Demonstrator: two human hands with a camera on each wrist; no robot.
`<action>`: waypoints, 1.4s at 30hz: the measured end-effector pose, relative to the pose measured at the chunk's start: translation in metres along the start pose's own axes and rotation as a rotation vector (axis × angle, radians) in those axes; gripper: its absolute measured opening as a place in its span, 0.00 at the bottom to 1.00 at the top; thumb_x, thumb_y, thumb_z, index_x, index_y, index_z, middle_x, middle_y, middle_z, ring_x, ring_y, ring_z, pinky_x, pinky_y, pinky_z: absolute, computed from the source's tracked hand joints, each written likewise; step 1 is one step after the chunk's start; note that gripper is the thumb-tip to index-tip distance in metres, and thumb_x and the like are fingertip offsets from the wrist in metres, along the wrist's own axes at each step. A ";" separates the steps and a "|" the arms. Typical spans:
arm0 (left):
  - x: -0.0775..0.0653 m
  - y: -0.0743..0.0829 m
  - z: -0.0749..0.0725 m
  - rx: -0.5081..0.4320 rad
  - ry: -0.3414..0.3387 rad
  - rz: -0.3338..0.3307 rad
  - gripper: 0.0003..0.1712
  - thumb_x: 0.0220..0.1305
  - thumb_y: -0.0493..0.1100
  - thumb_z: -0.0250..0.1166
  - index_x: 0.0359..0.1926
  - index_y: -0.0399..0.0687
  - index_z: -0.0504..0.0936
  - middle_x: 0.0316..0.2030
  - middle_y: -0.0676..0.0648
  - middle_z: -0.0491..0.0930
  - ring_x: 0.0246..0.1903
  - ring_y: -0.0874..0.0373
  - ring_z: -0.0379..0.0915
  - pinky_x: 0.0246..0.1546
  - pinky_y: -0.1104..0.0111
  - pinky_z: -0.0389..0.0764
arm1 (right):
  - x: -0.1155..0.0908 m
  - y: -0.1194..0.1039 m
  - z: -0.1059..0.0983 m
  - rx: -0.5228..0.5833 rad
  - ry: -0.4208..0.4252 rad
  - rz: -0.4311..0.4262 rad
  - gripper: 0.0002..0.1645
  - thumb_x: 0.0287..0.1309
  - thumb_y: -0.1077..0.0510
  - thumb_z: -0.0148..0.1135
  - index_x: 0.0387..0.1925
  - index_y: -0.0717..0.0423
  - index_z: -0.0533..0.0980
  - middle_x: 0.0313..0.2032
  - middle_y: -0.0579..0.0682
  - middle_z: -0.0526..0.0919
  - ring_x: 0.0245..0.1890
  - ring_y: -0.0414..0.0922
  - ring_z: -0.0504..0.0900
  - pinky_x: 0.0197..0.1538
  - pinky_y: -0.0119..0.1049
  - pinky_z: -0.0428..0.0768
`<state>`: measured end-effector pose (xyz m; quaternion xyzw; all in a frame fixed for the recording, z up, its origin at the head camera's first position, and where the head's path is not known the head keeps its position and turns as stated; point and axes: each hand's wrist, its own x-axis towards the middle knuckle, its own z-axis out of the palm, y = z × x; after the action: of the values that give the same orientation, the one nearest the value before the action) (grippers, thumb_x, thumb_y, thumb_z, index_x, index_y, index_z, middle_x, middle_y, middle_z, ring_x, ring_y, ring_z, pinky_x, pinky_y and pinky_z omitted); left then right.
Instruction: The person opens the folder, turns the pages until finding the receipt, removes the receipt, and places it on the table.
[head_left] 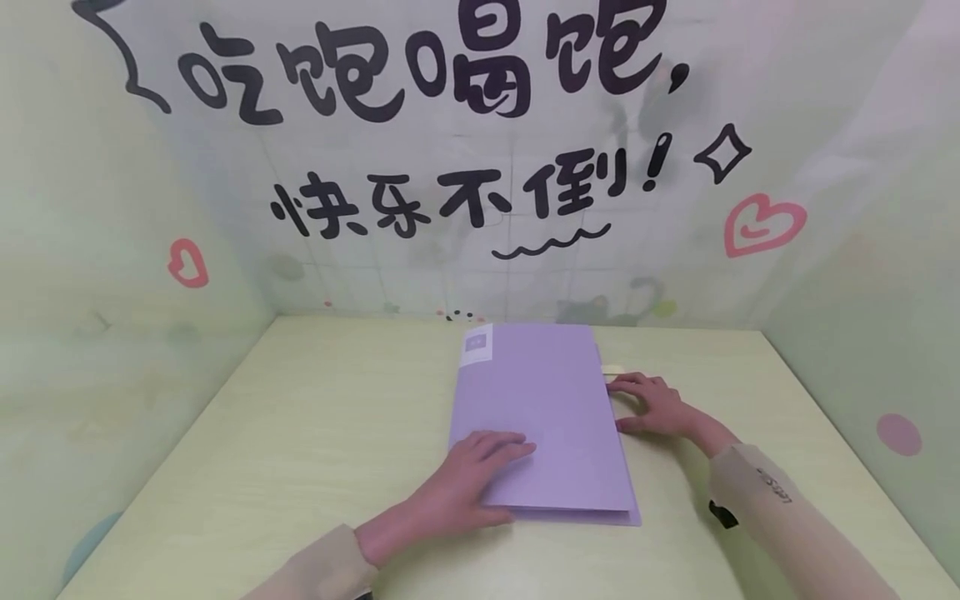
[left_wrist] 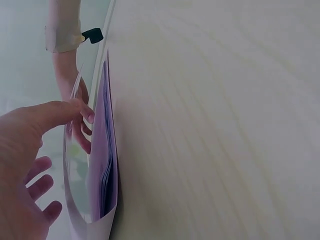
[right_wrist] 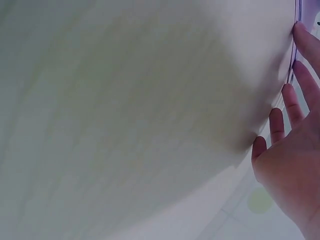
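A purple file folder (head_left: 547, 392) lies on the table with its front cover uppermost and a white label (head_left: 477, 344) at its far left corner. Seen from its near edge in the left wrist view, the cover stands a little apart from the dark-edged sheets (left_wrist: 106, 175) inside. My left hand (head_left: 465, 479) is at the folder's near left corner, fingers over the cover and thumb by the near edge. My right hand (head_left: 656, 406) is at the right side, its fingertips touching the folder's edge; the fingers look extended in the right wrist view.
Pale wood-look table (head_left: 315, 417) surrounds the folder. A small pale yellow tab (head_left: 613, 370) shows beyond the right hand. Printed sheeting with black lettering (head_left: 480, 200) stands along the back, and similar walls (head_left: 885, 350) flank both sides.
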<state>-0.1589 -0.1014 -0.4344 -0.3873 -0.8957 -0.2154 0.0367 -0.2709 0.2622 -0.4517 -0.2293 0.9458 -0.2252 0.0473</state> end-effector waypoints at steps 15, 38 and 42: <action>0.010 0.009 0.010 0.028 0.060 0.004 0.27 0.49 0.54 0.77 0.53 0.64 0.84 0.50 0.56 0.77 0.49 0.61 0.68 0.53 0.66 0.69 | -0.001 0.002 0.003 0.003 -0.013 -0.013 0.41 0.55 0.44 0.70 0.67 0.56 0.68 0.67 0.63 0.67 0.63 0.72 0.62 0.59 0.75 0.62; -0.004 0.010 -0.002 -0.063 0.245 0.059 0.21 0.51 0.41 0.76 0.48 0.57 0.85 0.44 0.56 0.78 0.46 0.63 0.72 0.48 0.73 0.78 | 0.001 0.000 -0.001 -0.009 -0.007 -0.029 0.38 0.53 0.48 0.71 0.63 0.59 0.71 0.64 0.63 0.69 0.59 0.71 0.65 0.53 0.70 0.66; -0.006 0.012 -0.004 -0.025 0.294 0.093 0.23 0.49 0.38 0.75 0.49 0.56 0.85 0.43 0.56 0.78 0.44 0.63 0.74 0.45 0.76 0.79 | 0.000 0.002 -0.001 -0.011 -0.008 -0.028 0.38 0.54 0.48 0.71 0.64 0.58 0.71 0.64 0.64 0.69 0.59 0.70 0.65 0.53 0.70 0.66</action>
<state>-0.1470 -0.1000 -0.4282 -0.3932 -0.8588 -0.2792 0.1728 -0.2721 0.2637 -0.4517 -0.2437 0.9435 -0.2196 0.0464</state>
